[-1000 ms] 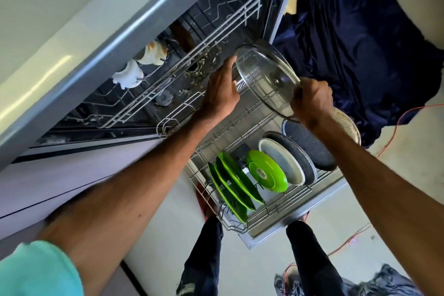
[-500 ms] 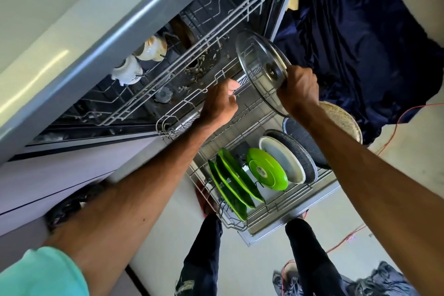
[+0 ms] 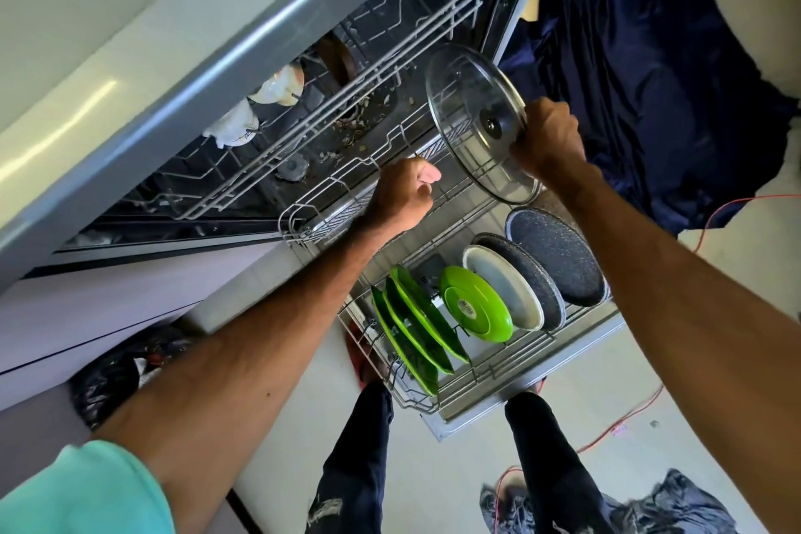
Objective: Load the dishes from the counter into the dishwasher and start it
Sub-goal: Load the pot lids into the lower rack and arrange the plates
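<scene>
Glass lid [image 3: 468,108] up on edge over the lower rack [image 3: 490,364], far end!
Right hand [image 3: 548,139] grips it at the knob: clear, metal-rimmed, tilted. Left hand [image 3: 403,195] curled at the rack wires; can't tell if it's gripping.

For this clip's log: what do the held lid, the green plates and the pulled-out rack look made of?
Lid: clear glass with a shiny metal rim; the wires behind show through it. Green plates: probably glossy plastic or melamine, judging by the bright uniform colour and soft sheen; glazed ceramic is possible. Rack: thin metal wire, pale grey, coated or plated.
</scene>
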A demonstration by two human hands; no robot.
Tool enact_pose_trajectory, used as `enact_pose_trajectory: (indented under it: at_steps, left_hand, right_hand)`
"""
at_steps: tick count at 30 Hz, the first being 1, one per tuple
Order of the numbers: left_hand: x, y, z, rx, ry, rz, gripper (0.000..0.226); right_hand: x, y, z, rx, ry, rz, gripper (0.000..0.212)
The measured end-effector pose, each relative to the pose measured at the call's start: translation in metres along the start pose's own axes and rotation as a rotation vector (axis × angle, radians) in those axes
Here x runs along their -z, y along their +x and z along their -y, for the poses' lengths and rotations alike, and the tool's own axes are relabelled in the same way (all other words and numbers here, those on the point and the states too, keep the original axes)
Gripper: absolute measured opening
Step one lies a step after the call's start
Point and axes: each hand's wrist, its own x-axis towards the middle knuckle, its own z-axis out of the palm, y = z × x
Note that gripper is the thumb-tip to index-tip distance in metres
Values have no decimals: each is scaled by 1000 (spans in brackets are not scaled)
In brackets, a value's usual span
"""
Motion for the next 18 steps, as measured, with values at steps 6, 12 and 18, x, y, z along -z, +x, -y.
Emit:
enact_pose_trajectory:
  at_steps: [6, 12, 18]
  left_hand:
    - [-6, -7, 8, -5, -12, 53, 30]
    - [-9, -7, 14, -25, -4, 70, 29]
    - [-15, -5, 14, -1, 14, 70, 28]
  right_hand:
    - [-6, -8, -3, -41, 38, 43, 34]
    - [-7, -6, -13, -44, 67, -15, 36]
    - [-3, -12, -11, -56, 16, -28, 42]
